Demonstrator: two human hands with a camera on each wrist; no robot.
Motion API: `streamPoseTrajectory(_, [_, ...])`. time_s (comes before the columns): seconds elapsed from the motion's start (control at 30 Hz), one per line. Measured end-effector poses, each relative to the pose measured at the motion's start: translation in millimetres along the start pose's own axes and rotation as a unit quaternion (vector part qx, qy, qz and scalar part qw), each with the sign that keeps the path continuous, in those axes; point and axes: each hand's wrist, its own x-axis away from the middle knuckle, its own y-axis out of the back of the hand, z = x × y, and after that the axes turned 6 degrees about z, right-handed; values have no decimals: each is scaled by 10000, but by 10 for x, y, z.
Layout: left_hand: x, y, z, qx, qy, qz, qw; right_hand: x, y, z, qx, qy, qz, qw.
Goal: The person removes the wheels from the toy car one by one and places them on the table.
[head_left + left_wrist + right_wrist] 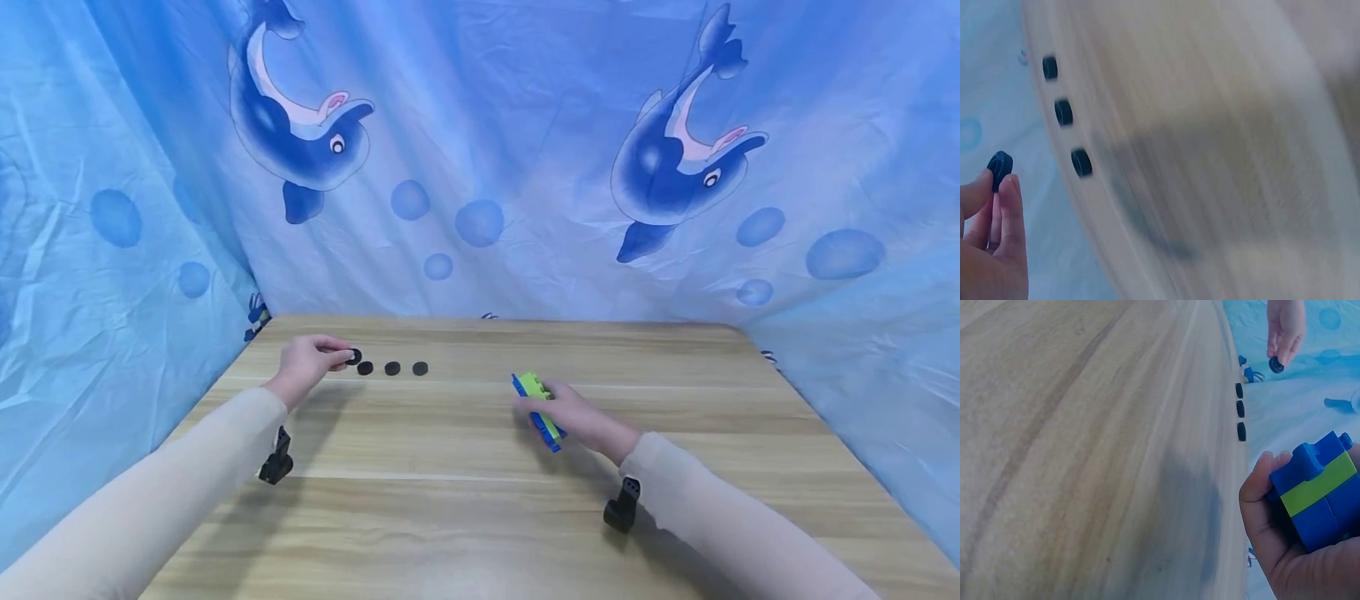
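Between thumb and fingertips my left hand [309,364] pinches a small black toy wheel [1001,170], held above the table near its far left. Just right of it, three similar black wheels [392,367] lie in a row on the table. My right hand [577,414] grips a block of blue and lime-green toy bricks [1319,490], raised over the table right of the middle. Blue studs and a blue projecting piece show on the block in the right wrist view. The palm and fingers hide part of it.
The wooden table [465,517] reaches back to a blue cloth curtain [540,183] printed with dolphins and bubbles. More curtain hangs along both sides. A small black camera [277,458] is strapped at the left wrist, another [622,506] at the right.
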Motion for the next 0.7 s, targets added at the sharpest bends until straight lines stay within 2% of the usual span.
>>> streamPoseTrajectory(0.33, [-202, 122, 196, 142, 295, -184, 9993, 32, 88, 15, -57, 49, 101, 9999])
streamPoseTrajectory(0.53, [-318, 90, 296, 450, 567, -349, 9968, 54, 111, -8, -190, 6, 88, 9998])
streamPoseTrajectory(0.7, [-404, 41, 436, 620, 881, -668, 9919, 72, 94, -19, -288, -6, 133, 9995])
